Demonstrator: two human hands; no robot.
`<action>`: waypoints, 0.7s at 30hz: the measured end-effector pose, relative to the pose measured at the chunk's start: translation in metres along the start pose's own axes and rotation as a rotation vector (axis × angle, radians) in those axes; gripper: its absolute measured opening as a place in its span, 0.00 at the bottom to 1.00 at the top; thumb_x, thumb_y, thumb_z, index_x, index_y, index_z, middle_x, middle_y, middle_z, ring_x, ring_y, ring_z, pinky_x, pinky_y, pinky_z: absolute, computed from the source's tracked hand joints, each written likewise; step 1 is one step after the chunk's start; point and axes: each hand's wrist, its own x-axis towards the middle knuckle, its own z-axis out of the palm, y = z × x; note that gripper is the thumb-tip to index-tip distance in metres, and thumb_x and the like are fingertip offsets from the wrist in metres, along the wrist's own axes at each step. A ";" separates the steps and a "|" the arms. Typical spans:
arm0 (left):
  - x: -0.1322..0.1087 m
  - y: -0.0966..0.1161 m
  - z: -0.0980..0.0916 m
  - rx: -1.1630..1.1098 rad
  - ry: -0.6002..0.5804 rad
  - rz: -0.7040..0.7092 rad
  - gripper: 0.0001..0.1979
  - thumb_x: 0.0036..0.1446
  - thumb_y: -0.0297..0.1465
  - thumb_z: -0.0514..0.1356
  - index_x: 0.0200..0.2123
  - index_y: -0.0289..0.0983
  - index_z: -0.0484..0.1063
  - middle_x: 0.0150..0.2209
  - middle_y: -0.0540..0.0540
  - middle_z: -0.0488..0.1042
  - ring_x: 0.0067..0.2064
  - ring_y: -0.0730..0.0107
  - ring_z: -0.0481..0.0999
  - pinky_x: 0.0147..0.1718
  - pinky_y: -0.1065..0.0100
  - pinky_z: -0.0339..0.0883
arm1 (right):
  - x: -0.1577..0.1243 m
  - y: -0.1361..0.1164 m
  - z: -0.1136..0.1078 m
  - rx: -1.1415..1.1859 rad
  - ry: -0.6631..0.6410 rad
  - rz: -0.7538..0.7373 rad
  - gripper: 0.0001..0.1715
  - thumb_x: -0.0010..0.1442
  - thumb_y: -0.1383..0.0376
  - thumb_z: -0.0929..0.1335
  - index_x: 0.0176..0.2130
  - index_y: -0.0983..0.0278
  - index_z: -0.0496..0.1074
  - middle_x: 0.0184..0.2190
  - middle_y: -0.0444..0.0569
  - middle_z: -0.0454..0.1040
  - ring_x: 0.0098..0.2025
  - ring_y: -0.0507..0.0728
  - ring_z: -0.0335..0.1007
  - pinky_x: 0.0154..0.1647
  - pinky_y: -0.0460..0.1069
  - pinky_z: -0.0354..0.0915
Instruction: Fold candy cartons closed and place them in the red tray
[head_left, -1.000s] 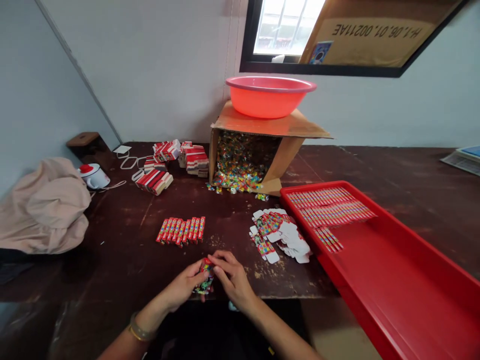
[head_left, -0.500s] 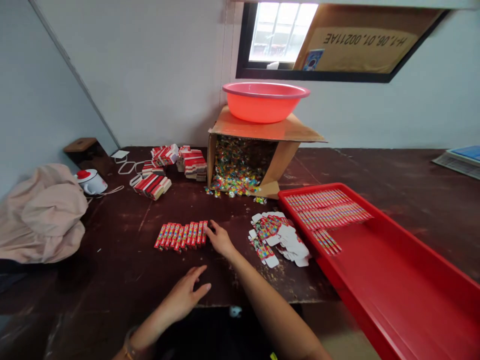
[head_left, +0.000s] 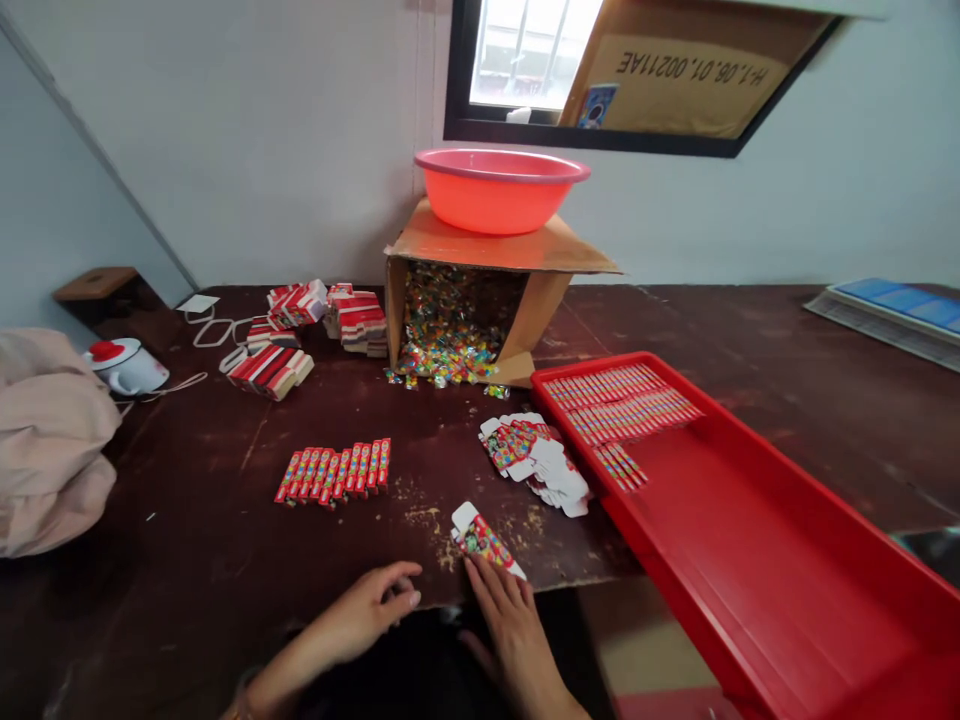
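Note:
A flat, unfolded candy carton (head_left: 484,540), red with coloured print and white flaps, lies at the table's front edge. My right hand (head_left: 514,625) rests its outstretched fingers on the carton's near part, the thumb held apart below. To the left, my left hand (head_left: 375,605) hovers at the edge with fingers loosely apart and nothing between them. Beyond it stands a row of filled-out small red boxes (head_left: 334,472), side by side. A pile of flat cartons (head_left: 555,475) lies to the right, beside the red tray (head_left: 735,510).
Several rows of small boxes fill the tray's far end. At the back, a cardboard box (head_left: 540,320) on its side spills wrapped candies (head_left: 450,350), with a pink basin (head_left: 501,195) on top. Carton bundles (head_left: 270,370), a white mug (head_left: 135,368) and cloth (head_left: 49,440) sit left.
My right hand has left the row of boxes and come to the front edge, where a flat carton now lies under its fingers. The view has shifted slightly right.

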 end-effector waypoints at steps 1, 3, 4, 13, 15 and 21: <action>0.004 0.003 0.004 -0.010 -0.007 0.002 0.25 0.55 0.43 0.56 0.52 0.35 0.69 0.39 0.45 0.74 0.31 0.71 0.70 0.32 0.71 0.64 | -0.005 -0.002 -0.001 0.043 0.007 -0.002 0.33 0.61 0.70 0.60 0.64 0.61 0.55 0.61 0.54 0.62 0.59 0.64 0.59 0.55 0.60 0.59; 0.011 0.009 0.013 -0.033 -0.024 -0.008 0.24 0.53 0.44 0.58 0.48 0.34 0.72 0.34 0.46 0.75 0.28 0.72 0.69 0.30 0.71 0.62 | -0.005 -0.007 -0.007 0.181 0.059 0.014 0.30 0.61 0.75 0.57 0.60 0.62 0.63 0.55 0.55 0.68 0.55 0.61 0.64 0.54 0.57 0.62; 0.014 0.012 0.018 -0.068 -0.044 -0.016 0.24 0.52 0.44 0.60 0.47 0.33 0.74 0.32 0.46 0.75 0.28 0.72 0.69 0.30 0.71 0.62 | -0.002 -0.011 -0.011 0.274 0.092 0.019 0.28 0.61 0.76 0.56 0.56 0.62 0.67 0.52 0.55 0.71 0.52 0.60 0.67 0.52 0.55 0.64; 0.031 0.023 0.056 -0.976 0.088 -0.051 0.18 0.39 0.35 0.69 0.35 0.32 0.75 0.32 0.43 0.78 0.33 0.67 0.75 0.38 0.68 0.66 | 0.049 -0.076 -0.046 0.809 0.194 -0.031 0.15 0.63 0.70 0.64 0.47 0.58 0.73 0.42 0.49 0.74 0.46 0.56 0.68 0.50 0.52 0.65; 0.026 0.023 0.051 -0.908 0.068 -0.054 0.19 0.37 0.32 0.69 0.36 0.33 0.73 0.29 0.47 0.77 0.29 0.69 0.74 0.34 0.68 0.67 | 0.062 -0.068 -0.052 0.709 0.229 0.001 0.16 0.63 0.69 0.64 0.50 0.58 0.71 0.47 0.52 0.72 0.50 0.58 0.65 0.52 0.55 0.63; 0.010 0.024 0.037 -0.568 -0.038 -0.006 0.10 0.40 0.29 0.66 0.28 0.32 0.69 0.18 0.53 0.68 0.19 0.78 0.64 0.22 0.75 0.57 | 0.083 -0.058 -0.065 0.781 -0.044 0.013 0.07 0.55 0.64 0.72 0.36 0.63 0.75 0.59 0.52 0.61 0.60 0.61 0.55 0.59 0.56 0.54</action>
